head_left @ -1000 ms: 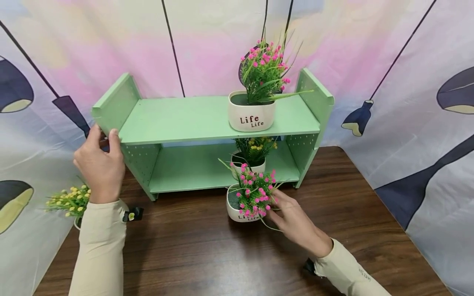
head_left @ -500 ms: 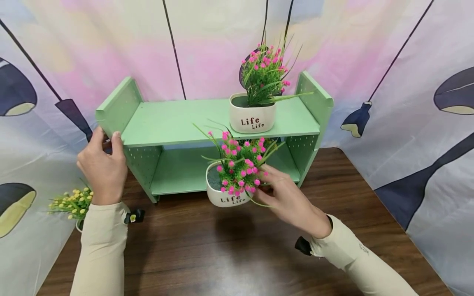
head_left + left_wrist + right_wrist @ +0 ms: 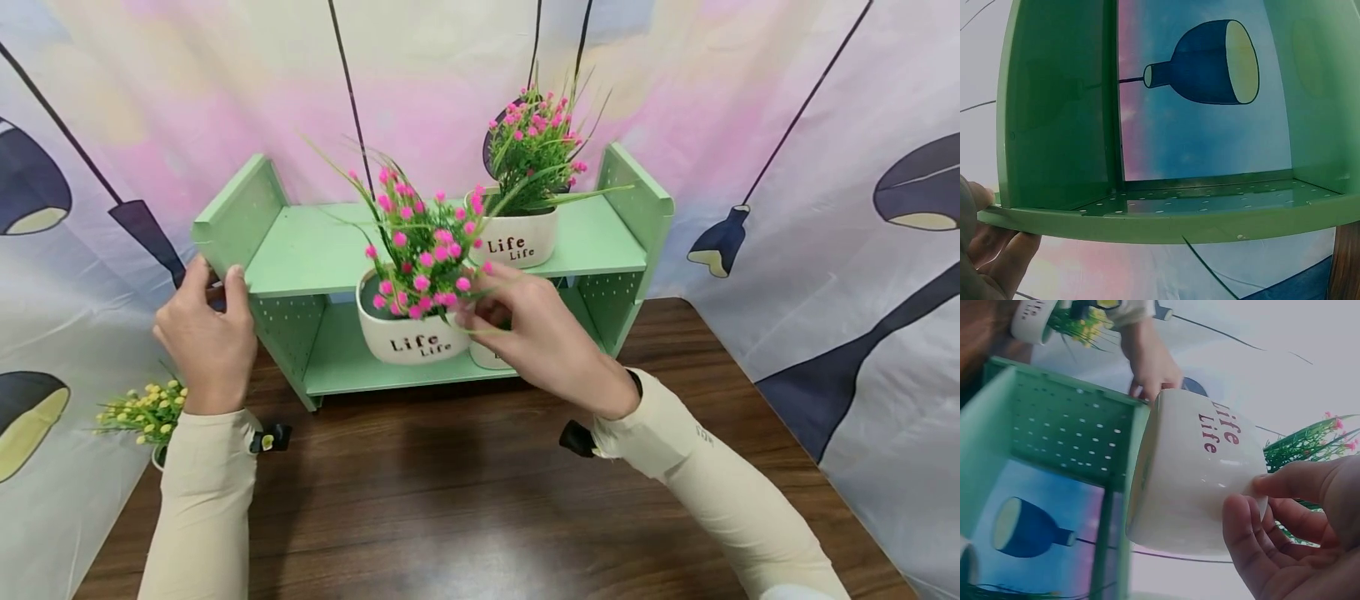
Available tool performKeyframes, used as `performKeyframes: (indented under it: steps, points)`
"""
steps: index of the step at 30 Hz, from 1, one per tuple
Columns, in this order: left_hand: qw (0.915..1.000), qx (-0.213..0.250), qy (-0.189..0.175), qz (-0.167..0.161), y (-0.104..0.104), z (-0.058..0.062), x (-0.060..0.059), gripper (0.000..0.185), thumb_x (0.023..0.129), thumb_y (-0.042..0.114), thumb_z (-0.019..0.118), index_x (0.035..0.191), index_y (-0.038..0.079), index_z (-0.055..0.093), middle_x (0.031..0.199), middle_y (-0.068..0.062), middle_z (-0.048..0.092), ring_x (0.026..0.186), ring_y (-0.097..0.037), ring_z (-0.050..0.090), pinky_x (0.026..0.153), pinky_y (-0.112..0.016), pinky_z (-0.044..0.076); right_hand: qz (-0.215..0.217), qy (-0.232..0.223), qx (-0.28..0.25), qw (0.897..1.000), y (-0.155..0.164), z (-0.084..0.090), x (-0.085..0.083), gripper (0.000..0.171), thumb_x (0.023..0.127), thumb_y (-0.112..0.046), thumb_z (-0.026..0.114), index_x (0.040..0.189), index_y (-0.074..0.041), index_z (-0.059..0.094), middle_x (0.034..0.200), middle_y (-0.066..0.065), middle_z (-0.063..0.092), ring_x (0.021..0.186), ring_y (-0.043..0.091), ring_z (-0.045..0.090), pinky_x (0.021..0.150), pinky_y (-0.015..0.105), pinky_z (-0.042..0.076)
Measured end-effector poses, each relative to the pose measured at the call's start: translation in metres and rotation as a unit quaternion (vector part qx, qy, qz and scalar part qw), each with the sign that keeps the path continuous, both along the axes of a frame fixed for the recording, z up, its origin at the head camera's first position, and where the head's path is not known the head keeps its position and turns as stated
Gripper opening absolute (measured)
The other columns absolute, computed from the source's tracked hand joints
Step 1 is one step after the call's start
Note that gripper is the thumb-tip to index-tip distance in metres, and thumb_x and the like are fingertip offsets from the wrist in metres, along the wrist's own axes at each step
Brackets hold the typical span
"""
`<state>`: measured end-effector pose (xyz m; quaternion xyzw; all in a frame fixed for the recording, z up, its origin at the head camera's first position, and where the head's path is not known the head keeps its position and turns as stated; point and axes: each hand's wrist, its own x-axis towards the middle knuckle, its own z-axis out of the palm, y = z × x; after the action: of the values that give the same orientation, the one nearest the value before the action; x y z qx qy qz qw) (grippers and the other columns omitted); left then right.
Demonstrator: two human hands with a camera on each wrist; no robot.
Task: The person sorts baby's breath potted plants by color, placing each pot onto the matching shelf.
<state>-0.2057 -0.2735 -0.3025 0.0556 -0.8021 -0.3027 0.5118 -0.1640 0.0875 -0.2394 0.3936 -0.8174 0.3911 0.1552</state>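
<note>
The white glazed ceramic pot with pink artificial flowers and thin green plastic leaves (image 3: 405, 321) is judged stiff, smooth and rather slippery in its body, breakable if knocked against the shelf edge, and probably light, since the plant looks like plastic. The sprigs are soft and springy and would give no firm hold; the pot is best taken at its rim and side wall, as it is now.

The pot is held off the dark wooden desk (image 3: 465, 508) by the right hand (image 3: 543, 346), whose thumb and curled fingers pinch its right-hand rim and wall; in the right wrist view the fingertips (image 3: 1244, 515) are seen pressed on the glaze near the bottom edge. The pot lies just left of that hand, tilted slightly, in front of the edge of the upper board of the mint-green two-level shelf (image 3: 442, 250).

The left hand (image 3: 206, 337) is well apart from the pot, to its left, with fingers curled round the front edge of the shelf's left side panel.

Beyond the right hand, a second white pot with pink flowers (image 3: 517, 237) stands on the upper board. Another pot on the lower board is mostly hidden behind the hand. A pot of yellow flowers (image 3: 142, 412) stands just outside the left forearm.
</note>
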Motion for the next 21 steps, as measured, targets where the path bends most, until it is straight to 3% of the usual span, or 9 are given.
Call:
performKeyframes:
  steps: [5,9,21]
  points:
    - [1.0,-0.003,-0.001,-0.002,-0.001,0.0,0.002,0.033,0.106,0.034,0.063,0.111,0.003,0.073,0.115,-0.015,0.079,0.099,-0.042,0.077,0.087,-0.063,0.047,-0.008,-0.016,-0.002,1.0,-0.015,0.025,-0.014,0.018,0.095,0.004,0.067,0.11,-0.001,0.078,0.112,0.009,0.072,0.089,0.015,0.072,0.078,0.03,0.058]
    - [1.0,-0.001,0.0,-0.005,0.0,0.0,0.0,0.033,0.106,0.034,0.064,0.11,0.003,0.073,0.115,-0.014,0.079,0.098,-0.042,0.077,0.087,-0.063,0.047,-0.015,-0.021,-0.003,1.0,-0.029,0.037,-0.028,0.017,0.098,0.0,0.068,0.113,-0.002,0.077,0.112,0.008,0.071,0.094,0.015,0.07,0.078,0.028,0.058]
    - [1.0,0.001,-0.005,0.004,-0.002,0.0,0.0,0.034,0.106,0.035,0.062,0.114,0.004,0.074,0.114,-0.014,0.079,0.097,-0.041,0.077,0.089,-0.062,0.051,-0.008,-0.019,0.016,1.0,-0.081,0.047,-0.08,0.015,0.103,-0.006,0.066,0.113,-0.004,0.076,0.114,0.007,0.071,0.096,0.014,0.068,0.083,0.021,0.053]
